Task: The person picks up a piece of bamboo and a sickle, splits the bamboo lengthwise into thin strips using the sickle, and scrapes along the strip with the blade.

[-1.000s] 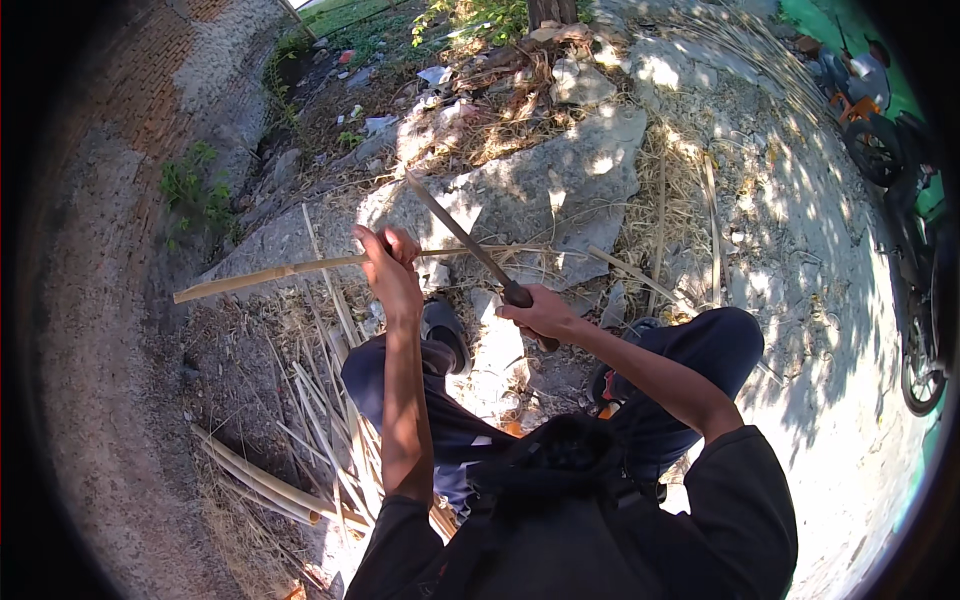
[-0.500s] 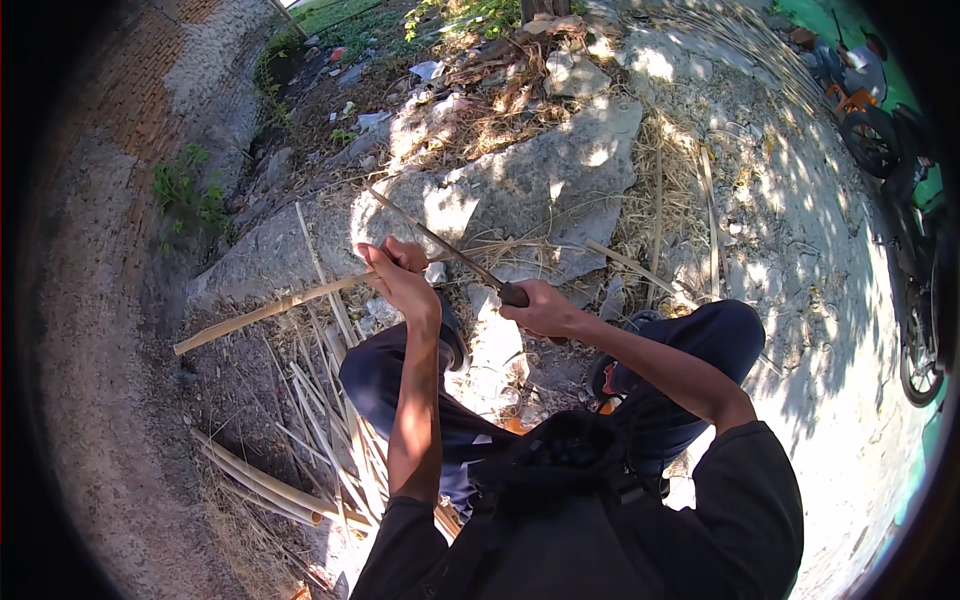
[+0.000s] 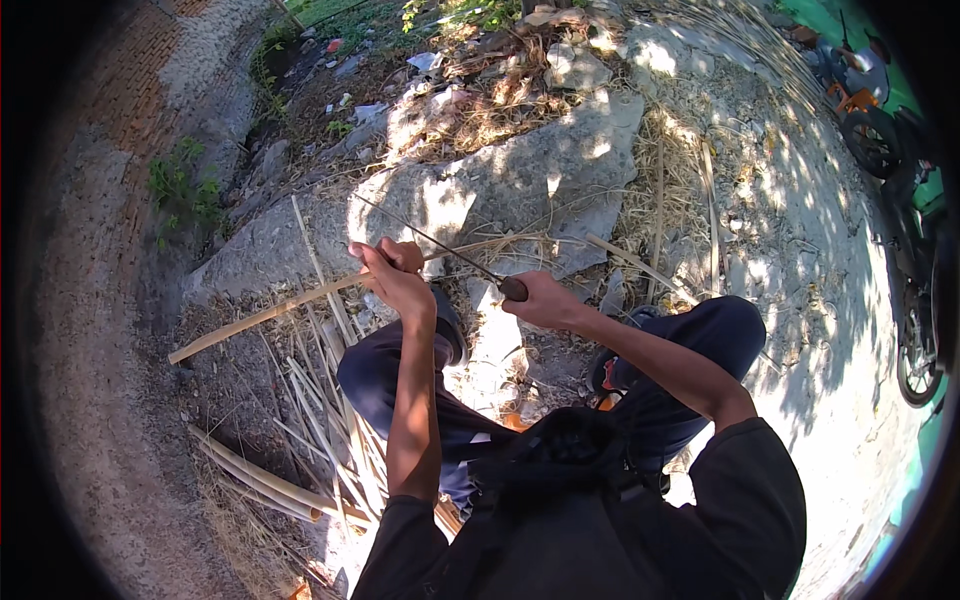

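Note:
My left hand (image 3: 398, 278) is closed around a long bamboo strip (image 3: 262, 322). One end of the strip reaches down to the left; a thinner part runs out rightward past my fingers. In my right hand (image 3: 545, 301) is the dark handle of a long-bladed knife (image 3: 447, 249). Its thin blade points up and to the left, beyond my left hand, and crosses the strip in the picture. Whether blade and strip touch, I cannot tell. Both hands are above the ground in front of my knees.
Split bamboo strips (image 3: 325, 425) lie beside my left leg, with thicker bamboo pieces (image 3: 262, 484) farther left. A broken concrete slab (image 3: 500, 190) lies ahead, with litter and dry straw behind it. A brick wall (image 3: 110, 170) rises at left. Motorbikes (image 3: 905, 230) stand at far right.
The knife's blade has turned and now looks thinner, with its tip slightly farther left. The strip has shifted slightly left, and its part right of my left hand shows more.

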Demonstrator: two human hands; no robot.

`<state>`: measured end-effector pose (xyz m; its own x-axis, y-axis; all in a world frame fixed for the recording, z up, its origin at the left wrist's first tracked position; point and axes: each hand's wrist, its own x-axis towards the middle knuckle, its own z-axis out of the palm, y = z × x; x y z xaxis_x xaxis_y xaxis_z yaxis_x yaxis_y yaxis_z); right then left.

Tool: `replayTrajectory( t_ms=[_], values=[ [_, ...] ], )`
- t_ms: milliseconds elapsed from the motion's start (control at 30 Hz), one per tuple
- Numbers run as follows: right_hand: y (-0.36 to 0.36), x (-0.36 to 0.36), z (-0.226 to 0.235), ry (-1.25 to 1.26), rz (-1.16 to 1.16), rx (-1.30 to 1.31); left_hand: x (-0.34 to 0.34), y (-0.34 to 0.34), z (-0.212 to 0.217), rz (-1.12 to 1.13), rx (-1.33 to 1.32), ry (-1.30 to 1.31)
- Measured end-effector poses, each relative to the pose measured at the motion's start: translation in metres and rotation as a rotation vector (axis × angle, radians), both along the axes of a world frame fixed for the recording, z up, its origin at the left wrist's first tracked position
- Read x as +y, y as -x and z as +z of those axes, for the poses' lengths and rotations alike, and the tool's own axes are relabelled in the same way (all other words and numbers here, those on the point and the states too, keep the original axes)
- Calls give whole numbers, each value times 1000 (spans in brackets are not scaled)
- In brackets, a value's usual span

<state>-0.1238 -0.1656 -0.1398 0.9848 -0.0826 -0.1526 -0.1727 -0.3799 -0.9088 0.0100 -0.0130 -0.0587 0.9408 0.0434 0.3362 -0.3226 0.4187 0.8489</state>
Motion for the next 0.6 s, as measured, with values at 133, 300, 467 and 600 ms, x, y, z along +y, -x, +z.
replayTrajectory(
  t_ms=[133,300,467,600],
  values=[
    [-3,-7,-12,-76,-43,110,6,-3,-10,-49,5,9],
    [-5,-3,1,-102,2,144,7,-2,-6,-58,41,1],
    [-11,-9,-35,6,-14,60,8,0,-11,-67,0,11],
    [-11,-20,-48,-84,-40,221,17,0,-17,-98,48,45]
  ],
)
